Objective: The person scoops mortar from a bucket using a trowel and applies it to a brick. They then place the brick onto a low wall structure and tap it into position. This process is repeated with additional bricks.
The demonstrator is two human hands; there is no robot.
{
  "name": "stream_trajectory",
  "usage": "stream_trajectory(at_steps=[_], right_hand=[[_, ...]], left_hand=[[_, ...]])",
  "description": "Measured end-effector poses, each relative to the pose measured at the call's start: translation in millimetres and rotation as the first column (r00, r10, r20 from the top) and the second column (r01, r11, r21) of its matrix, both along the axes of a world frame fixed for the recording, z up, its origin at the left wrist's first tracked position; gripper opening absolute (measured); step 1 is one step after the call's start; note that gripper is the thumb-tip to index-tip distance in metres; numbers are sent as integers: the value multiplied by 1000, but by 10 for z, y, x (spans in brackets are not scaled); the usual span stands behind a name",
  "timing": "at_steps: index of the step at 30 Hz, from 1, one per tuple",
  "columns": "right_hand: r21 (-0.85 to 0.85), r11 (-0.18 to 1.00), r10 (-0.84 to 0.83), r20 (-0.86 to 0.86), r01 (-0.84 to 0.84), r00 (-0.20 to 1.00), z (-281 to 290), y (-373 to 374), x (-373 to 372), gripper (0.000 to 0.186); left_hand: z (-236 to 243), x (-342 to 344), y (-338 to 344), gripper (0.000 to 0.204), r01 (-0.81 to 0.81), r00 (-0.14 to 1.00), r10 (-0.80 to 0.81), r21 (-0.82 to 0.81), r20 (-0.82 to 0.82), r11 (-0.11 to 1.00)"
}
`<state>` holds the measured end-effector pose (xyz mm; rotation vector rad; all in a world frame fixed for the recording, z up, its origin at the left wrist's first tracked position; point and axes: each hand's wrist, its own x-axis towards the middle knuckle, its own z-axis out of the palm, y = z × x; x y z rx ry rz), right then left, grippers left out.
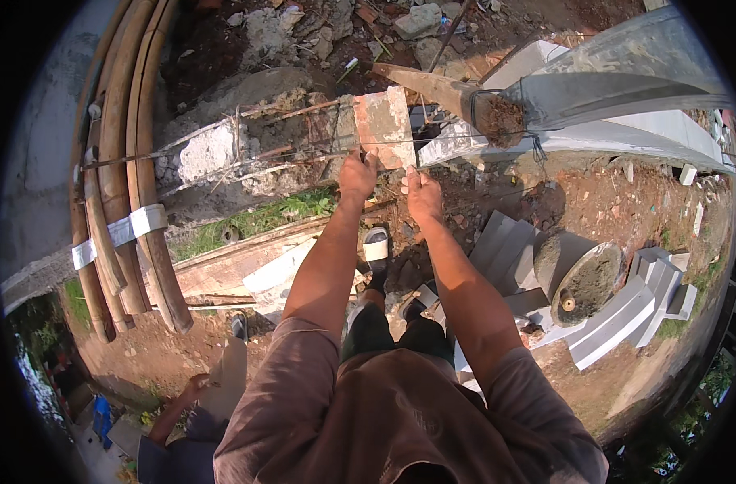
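Observation:
Both my hands are at the near edge of a flat, reddish board (384,121) smeared with pale mortar. It lies across the end of a rough concrete and rubble wall (303,137). My left hand (357,176) is closed on the board's near left part, fingers bent over the edge. At the near right corner, my right hand (422,195) has curled fingers and grips there, though the fingertips are partly hidden. A thin string (457,139) stretches past the board. Steel reinforcing bars (198,139) run along the wall to the left.
Bamboo poles (146,161) stand at left. A timber post (441,89) and grey sheet (618,64) reach in from the right. A round mortar tub (586,286) sits beside light grey blocks (618,331). Another person's arm (178,403) shows at lower left.

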<state>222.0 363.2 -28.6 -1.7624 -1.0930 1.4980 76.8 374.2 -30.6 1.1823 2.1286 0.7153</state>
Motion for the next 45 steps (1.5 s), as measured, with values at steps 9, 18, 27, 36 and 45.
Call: stream_trajectory(at_steps=[9,18,27,36,45], right_hand=[[77,995,54,155,-67,986,-62,63,8,42],[76,984,118,387,-159,914,190,-16,72,36],[423,798,88,622,-429,778,590,486,-623,65],[153,910,154,740,-387,655,552,751,-787,66],[179,860,131,827,-477,547,464,758,-726,60]], left_hand=[[-101,-65,51,45,-52,995,63,-131,82,990],[-206,-108,23,53,-53,990,65,-103,123,993],[-65,-75,48,53,-32,990,58,-198,126,980],[-22,-96,-19,51,-56,992,70,-132,105,990],[-25,-67,63,64,10,1000,-3,-258,27,966]])
